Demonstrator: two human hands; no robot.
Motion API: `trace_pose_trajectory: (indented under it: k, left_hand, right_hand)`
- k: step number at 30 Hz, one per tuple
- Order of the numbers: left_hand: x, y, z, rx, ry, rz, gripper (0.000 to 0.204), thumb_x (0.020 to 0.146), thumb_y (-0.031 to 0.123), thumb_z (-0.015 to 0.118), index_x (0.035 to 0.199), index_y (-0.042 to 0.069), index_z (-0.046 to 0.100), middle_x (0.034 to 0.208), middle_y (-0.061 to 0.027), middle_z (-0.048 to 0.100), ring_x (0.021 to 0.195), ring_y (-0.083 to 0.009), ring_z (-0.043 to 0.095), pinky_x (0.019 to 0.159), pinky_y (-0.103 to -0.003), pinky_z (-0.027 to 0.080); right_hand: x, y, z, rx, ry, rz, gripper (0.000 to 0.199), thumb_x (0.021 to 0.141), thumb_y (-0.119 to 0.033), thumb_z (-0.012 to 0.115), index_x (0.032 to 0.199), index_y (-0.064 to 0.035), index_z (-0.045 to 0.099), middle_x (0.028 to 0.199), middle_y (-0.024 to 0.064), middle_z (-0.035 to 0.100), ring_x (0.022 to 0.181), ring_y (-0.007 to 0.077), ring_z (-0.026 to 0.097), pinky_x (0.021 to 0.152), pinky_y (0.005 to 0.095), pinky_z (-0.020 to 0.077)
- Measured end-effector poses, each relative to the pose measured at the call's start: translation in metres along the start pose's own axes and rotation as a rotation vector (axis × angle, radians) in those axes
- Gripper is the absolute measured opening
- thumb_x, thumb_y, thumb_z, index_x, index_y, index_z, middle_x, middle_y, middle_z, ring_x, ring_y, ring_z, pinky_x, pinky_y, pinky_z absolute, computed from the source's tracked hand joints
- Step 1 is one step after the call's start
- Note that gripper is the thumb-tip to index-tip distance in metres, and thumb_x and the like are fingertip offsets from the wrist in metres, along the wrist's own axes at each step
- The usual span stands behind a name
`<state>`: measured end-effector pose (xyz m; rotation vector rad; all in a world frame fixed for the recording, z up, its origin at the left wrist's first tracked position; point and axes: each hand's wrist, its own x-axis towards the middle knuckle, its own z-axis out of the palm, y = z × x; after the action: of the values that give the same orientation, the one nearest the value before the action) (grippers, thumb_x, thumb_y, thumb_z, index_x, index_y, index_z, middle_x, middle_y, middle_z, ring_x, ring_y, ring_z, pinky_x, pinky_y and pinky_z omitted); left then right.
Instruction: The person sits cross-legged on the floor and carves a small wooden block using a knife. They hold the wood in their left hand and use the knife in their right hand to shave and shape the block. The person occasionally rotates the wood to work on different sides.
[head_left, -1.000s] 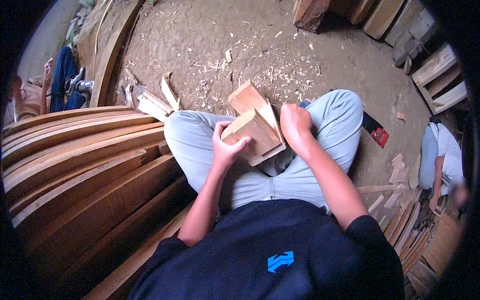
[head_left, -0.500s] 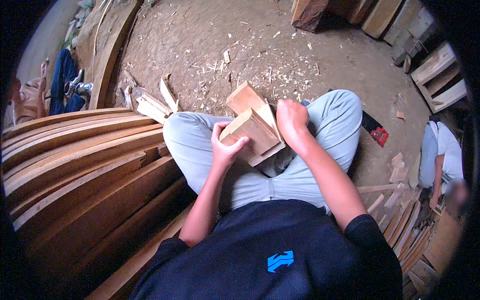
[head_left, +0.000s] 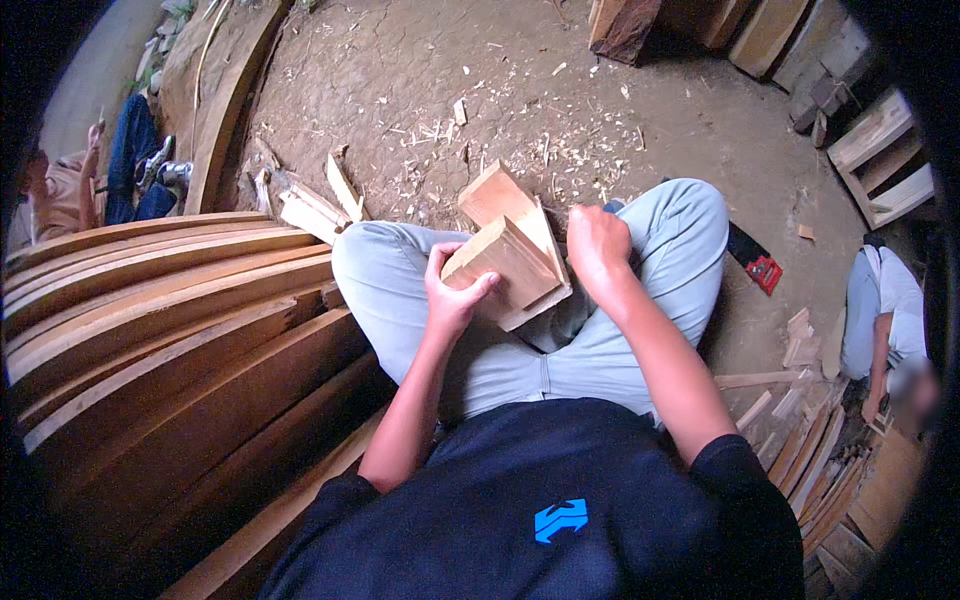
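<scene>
I sit cross-legged in light grey trousers on a dirt floor. My left hand (head_left: 455,298) grips the near left end of a small wooden block (head_left: 505,262) that rests on my lap. A second wooden piece (head_left: 494,194) lies under and behind it, sticking out toward the ground. My right hand (head_left: 596,248) is closed at the block's right edge; what it holds, if anything, is hidden by the fingers.
Long curved wooden planks (head_left: 160,320) are stacked on my left. Wood chips and offcuts (head_left: 320,205) litter the dirt (head_left: 420,90). A red-and-black tool (head_left: 755,262) lies by my right knee. One person sits at far left (head_left: 70,190), another at right (head_left: 885,320). Wood scraps (head_left: 800,420) pile at right.
My right hand has shifted slightly down along the block's right edge. The left hand and the block have stayed in place.
</scene>
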<state>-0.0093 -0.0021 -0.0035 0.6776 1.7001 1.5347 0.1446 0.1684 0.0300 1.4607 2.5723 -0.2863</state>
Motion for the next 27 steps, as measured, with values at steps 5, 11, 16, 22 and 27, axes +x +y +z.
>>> trace_pose_trajectory:
  k: [5, 11, 16, 22, 27]
  left_hand:
    - [0.004, -0.001, 0.006, 0.004, -0.023, 0.033, 0.06, 0.066, 0.027, 0.09, 0.107, 0.003, 0.054, 0.102, -0.0055, 0.059, 0.098, -0.0164, 0.058, 0.088, -0.031, 0.047]
    - [0.0, 0.003, 0.004, -0.014, -0.004, 0.017, 0.061, 0.065, 0.026, 0.091, 0.107, 0.002, 0.054, 0.102, -0.0064, 0.06, 0.096, -0.0166, 0.059, 0.088, -0.032, 0.049]
    - [0.003, -0.013, -0.003, 0.056, -0.028, 0.072, 0.062, 0.066, 0.026, 0.091, 0.109, 0.002, 0.053, 0.102, -0.007, 0.06, 0.097, -0.0168, 0.058, 0.088, -0.033, 0.049]
    - [-0.002, -0.012, -0.002, -0.022, 0.004, 0.024, 0.062, 0.066, 0.026, 0.091, 0.108, 0.003, 0.052, 0.102, -0.0072, 0.06, 0.096, -0.0161, 0.058, 0.086, -0.033, 0.05]
    - [-0.001, 0.007, 0.003, -0.046, -0.033, -0.01, 0.062, 0.066, 0.023, 0.092, 0.108, 0.003, 0.052, 0.104, -0.0065, 0.06, 0.097, -0.0161, 0.059, 0.087, -0.032, 0.049]
  right_hand:
    - [0.013, 0.011, 0.028, 0.008, 0.045, -0.014, 0.018, 0.084, -0.006, 0.057, 0.076, -0.0052, 0.073, 0.076, 0.0196, 0.071, 0.072, 0.0326, 0.073, 0.058, 0.0424, 0.0581]
    - [0.015, 0.006, 0.043, 0.045, 0.069, -0.005, 0.017, 0.083, -0.006, 0.057, 0.075, -0.0046, 0.073, 0.076, 0.0191, 0.071, 0.071, 0.0327, 0.073, 0.058, 0.0418, 0.0585]
    - [0.023, 0.012, 0.034, 0.05, 0.004, -0.006, 0.021, 0.086, -0.007, 0.055, 0.077, -0.0035, 0.073, 0.078, 0.0207, 0.071, 0.073, 0.0336, 0.073, 0.06, 0.0438, 0.0589]
    - [-0.004, 0.017, -0.008, 0.085, 0.031, -0.021, 0.016, 0.083, -0.006, 0.056, 0.074, -0.0031, 0.069, 0.079, 0.0228, 0.07, 0.075, 0.0374, 0.071, 0.064, 0.0476, 0.0572]
    - [-0.037, 0.016, -0.053, 0.038, -0.002, -0.097, 0.015, 0.084, -0.009, 0.06, 0.075, -0.004, 0.07, 0.073, 0.0195, 0.069, 0.072, 0.0343, 0.072, 0.061, 0.0439, 0.0571]
